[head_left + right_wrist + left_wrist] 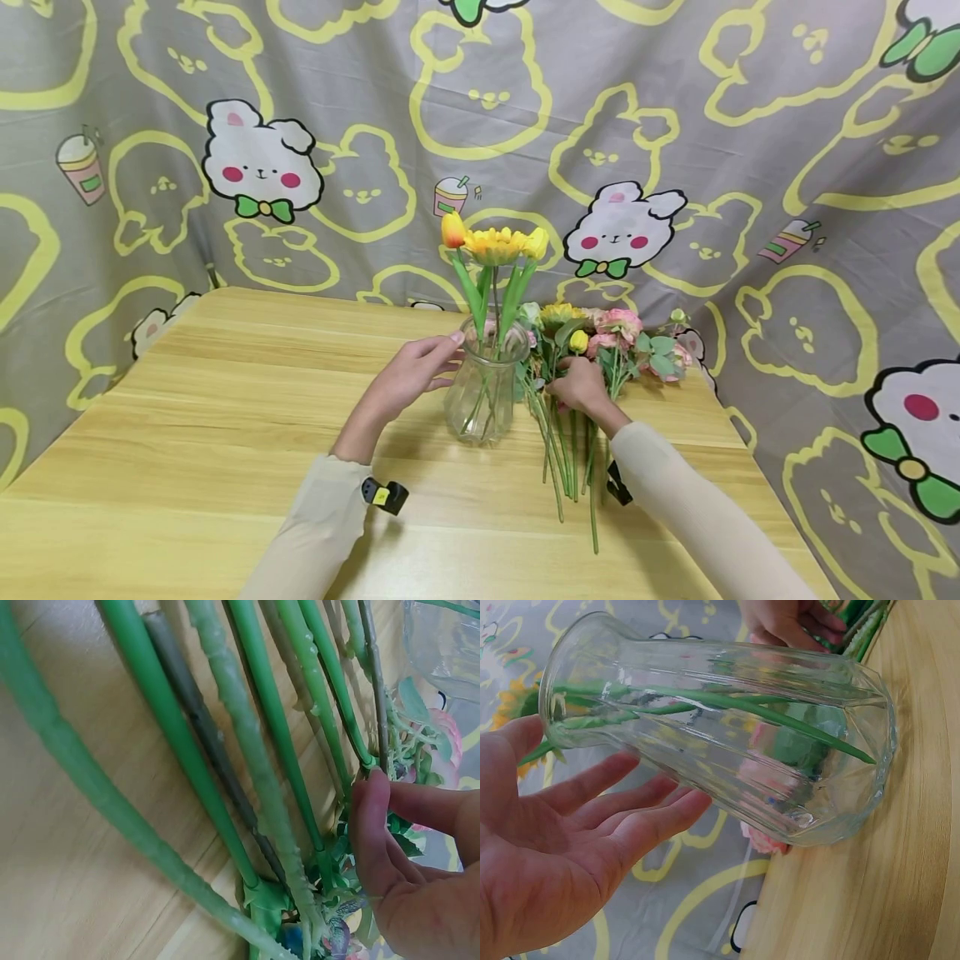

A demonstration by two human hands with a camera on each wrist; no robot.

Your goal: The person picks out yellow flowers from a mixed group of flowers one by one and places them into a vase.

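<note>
A clear glass vase [480,412] stands upright on the table, holding an orange-yellow tulip [452,231], a yellow daisy-like flower [495,247] and a yellow tulip [536,242]. To its left is my left hand [408,373], fingers spread and relaxed, the thumb at the vase's rim [546,690]. Right of the vase lies a bunch of artificial flowers, with pink blooms [619,323] and a yellow tulip bud [578,341]. My right hand [581,387] reaches into it, thumb and finger pinching a flower stem [377,712] just below the leaves.
Loose green stems [574,462] point from the bunch toward the table's near side. The wooden table [225,400] extends left of the vase. Behind it hangs a grey curtain [360,100] with cartoon bears. A black strap device [386,495] sits on the left wrist.
</note>
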